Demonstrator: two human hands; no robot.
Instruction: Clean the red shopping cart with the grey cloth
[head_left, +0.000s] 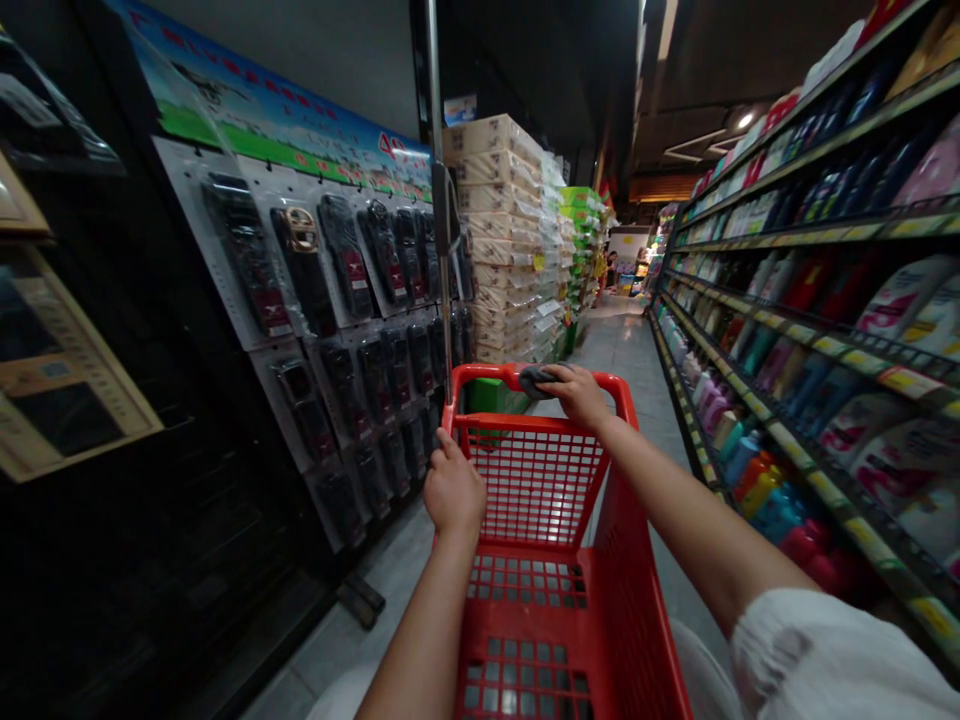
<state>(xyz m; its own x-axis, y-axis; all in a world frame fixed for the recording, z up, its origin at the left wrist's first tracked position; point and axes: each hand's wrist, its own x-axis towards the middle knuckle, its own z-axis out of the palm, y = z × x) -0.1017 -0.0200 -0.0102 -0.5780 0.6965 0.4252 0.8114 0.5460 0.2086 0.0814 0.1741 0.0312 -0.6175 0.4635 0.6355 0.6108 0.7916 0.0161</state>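
Observation:
A red plastic shopping cart (pixel 525 595) with grid walls fills the lower middle of the head view. My left hand (pixel 455 488) is closed around its left rim, near the far corner. My right hand (pixel 579 396) is stretched to the far top bar, its fingers closed over a bunched dark grey cloth (pixel 535 380) that lies against the bar. Part of the cloth is hidden under my fingers. The visible part of the cart's floor is a red grid, with grey tiles showing through it.
Belts hang in packs on a display rack (pixel 352 290) to the left, beside an upright metal pole (pixel 436 110). Stacked cream packages (pixel 499 230) stand behind it. Shelves of bottles (pixel 825 300) line the right side. A tiled aisle (pixel 619 345) runs ahead between them.

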